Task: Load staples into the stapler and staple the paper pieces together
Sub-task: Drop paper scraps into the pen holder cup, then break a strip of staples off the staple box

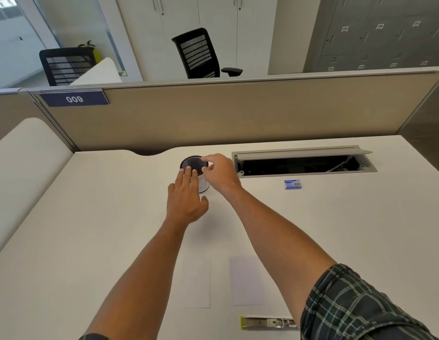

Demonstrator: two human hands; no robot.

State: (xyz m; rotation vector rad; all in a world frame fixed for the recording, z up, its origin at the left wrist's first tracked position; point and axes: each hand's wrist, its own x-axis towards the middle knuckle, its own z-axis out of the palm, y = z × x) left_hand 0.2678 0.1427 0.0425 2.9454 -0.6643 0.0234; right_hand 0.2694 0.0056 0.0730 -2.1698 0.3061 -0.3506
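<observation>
Both hands are out over the white desk (pixel 91 217) at a round mesh cup (pixel 194 165), dark inside w/ a pale lower wall, standing upright near the far middle of the desk. Left hand (pixel 186 200) lies palm down, fingers straight & close together, tips touching the cup's near rim, thumb spread out to the side. Right hand (pixel 219 171) comes in from the right, thumb & forefinger bent toward the cup's right rim; can't tell if they actually pinch the rim or sth small there, too blurred. Task items sit elsewhere: 2 paper pieces lie flat side by side w/ a gap between, near the front edge – left sheet (pixel 195 284), right sheet (pixel 247 280). Stapler (pixel 267 323), metal w/ a yellow end, lies just in front of the right sheet, partly hidden by the right forearm's plaid sleeve (pixel 360 305). Small blue staple box (pixel 293 184) rests to the right of the cup, well apart from it, just in front of the open cable tray (pixel 304 165). Beige partition (pixel 225 111) behind the desk carries a blue tag reading 009 (pixel 74 98).
</observation>
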